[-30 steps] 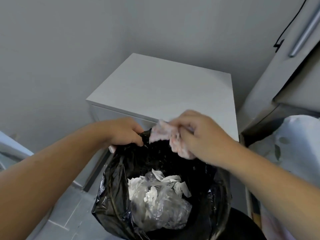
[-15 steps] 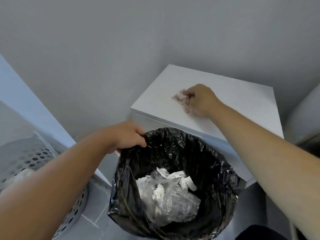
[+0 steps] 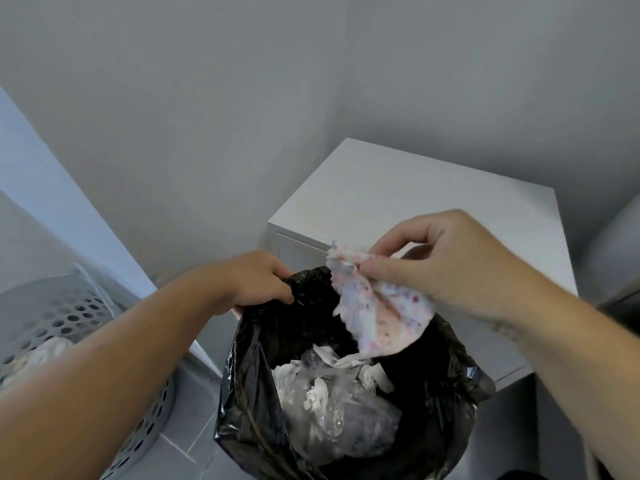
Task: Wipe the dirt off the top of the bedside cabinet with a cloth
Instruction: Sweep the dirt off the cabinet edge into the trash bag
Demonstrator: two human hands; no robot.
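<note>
Over the mouth of the bin, the right hand is pinching a cloth between thumb and fingertips — the cloth is hanging down from that grip, pale and speckled with pink and purple spots, its lower edge drooping inside the bin's opening. At the near-left rim, the left hand is clenching the black liner, its fingers curled over the edge of the plastic. Down in the liner, crumpled white paper and clear plastic wrap are lying in a heap, below the cloth and not touching it. Behind the bin and just beside it, the white cabinet is standing in the corner of grey walls; its top is showing bare and evenly lit, with the right hand and cloth held in front of its front edge rather than resting on it. To the far left, a grey perforated basket is sitting on the tiled floor, with something pale inside — too blurred to tell what.
</note>
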